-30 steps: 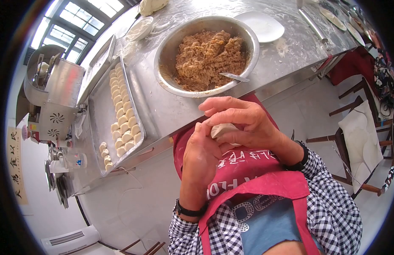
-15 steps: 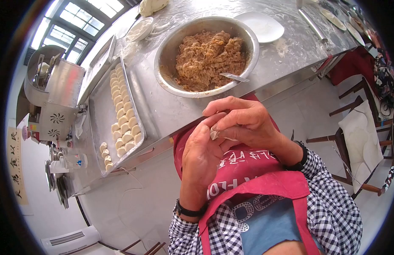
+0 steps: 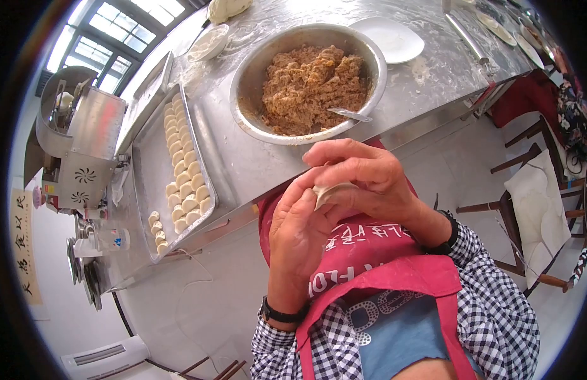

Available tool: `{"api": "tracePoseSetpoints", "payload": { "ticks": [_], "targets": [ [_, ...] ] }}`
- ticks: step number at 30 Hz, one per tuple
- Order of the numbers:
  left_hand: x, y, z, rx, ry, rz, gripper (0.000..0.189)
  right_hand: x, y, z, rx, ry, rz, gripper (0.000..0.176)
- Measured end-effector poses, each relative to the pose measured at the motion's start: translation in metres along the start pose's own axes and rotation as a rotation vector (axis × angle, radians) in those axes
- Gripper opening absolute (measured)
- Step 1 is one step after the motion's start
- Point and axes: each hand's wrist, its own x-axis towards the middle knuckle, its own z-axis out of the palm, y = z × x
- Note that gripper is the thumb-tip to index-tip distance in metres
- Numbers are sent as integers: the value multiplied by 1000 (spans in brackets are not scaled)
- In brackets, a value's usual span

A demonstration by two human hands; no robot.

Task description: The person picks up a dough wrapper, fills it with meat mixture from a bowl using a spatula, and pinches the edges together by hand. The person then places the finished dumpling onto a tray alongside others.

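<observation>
Between my two hands, in front of the red apron (image 3: 363, 266), is a small pale dough wrapper (image 3: 333, 191), folded and partly covered by my fingers. My left hand (image 3: 299, 231) pinches its left end with thumb and fingers. From the right, my right hand (image 3: 372, 180) closes over its top and right side. Whether filling lies inside the fold is hidden. Just beyond my fingers stands a large metal bowl (image 3: 241, 107) of brown minced filling (image 3: 312, 85), with a spoon handle (image 3: 350, 114) sticking out at the near right.
Left of the bowl, a metal tray (image 3: 151, 209) carries rows of small pale dough pieces (image 3: 189, 187). A white plate (image 3: 395, 41) and a small bowl (image 3: 208, 44) stand on the floury steel table (image 3: 426, 82). A metal machine (image 3: 94, 126) is at far left, a chair (image 3: 537, 209) at right.
My fingers have shifted slightly along the dough wrapper, and more of its pale edge shows between my hands. The bowl and tray stay where they were.
</observation>
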Motion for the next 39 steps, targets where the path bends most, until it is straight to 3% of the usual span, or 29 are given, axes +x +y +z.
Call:
{"api": "tracePoseSetpoints", "payload": {
  "ticks": [5, 26, 30, 35, 39],
  "targets": [
    [0, 0, 0, 2, 22, -29, 36, -2, 0, -5, 74, -84, 48, 10],
    [-2, -1, 2, -30, 63, 68, 35, -2, 3, -2, 60, -64, -18, 11],
    [-2, 0, 2, -36, 49, 57, 35, 0, -4, -1, 65, -30, 45, 11],
    [-2, -2, 1, -69, 52, 76, 34, -1, 3, -3, 77, -74, -48, 12],
    [-2, -1, -3, -92, 20, 72, 34, -1, -4, -1, 78, -51, 23, 12]
  ]
}}
